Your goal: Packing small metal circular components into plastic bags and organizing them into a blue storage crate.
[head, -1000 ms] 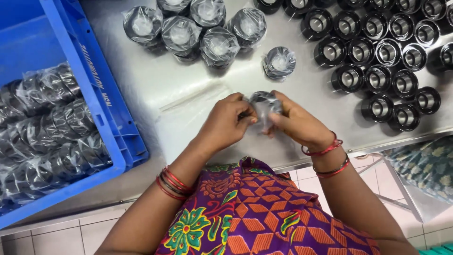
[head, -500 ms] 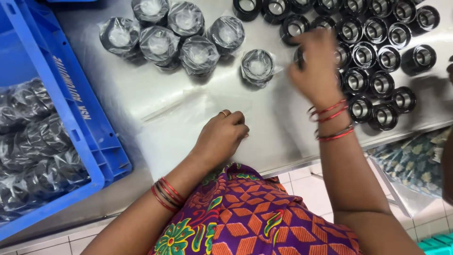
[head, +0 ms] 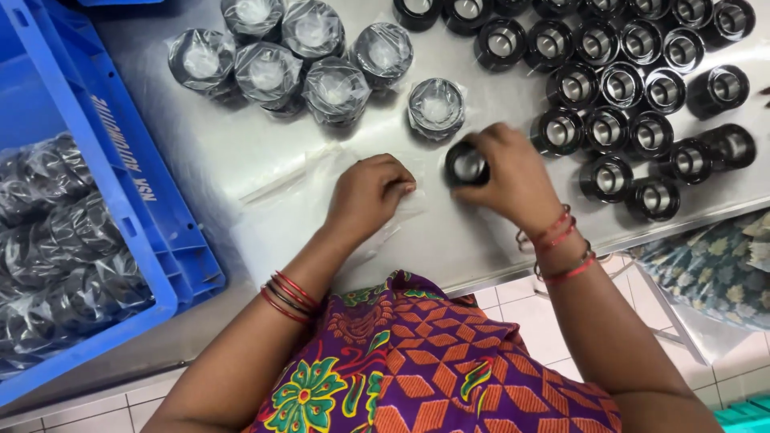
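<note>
At the steel desk [head: 265, 152], I see the right hand [head: 505, 172] back near the body with a bare black bearing ring [head: 467, 164], its fingers clamped round the part; half a second ago that hand was stretched out over the far-right rows of unwrapped black rings [head: 634, 88], and a second ago both hands were closed on a wrapped piece between them. The left hand [head: 370, 192] has stayed on the clear plastic bag [head: 321, 188] lying flat on the desk, fingers curled together and pinching its edge. The wrapped piece now sits with the other bagged rings [head: 437, 106] at the far side. By my reading, one wrap is finished and a fresh ring has arrived for bagging. A blue crate [head: 136, 176] of wrapped parts stands at the left.
</note>
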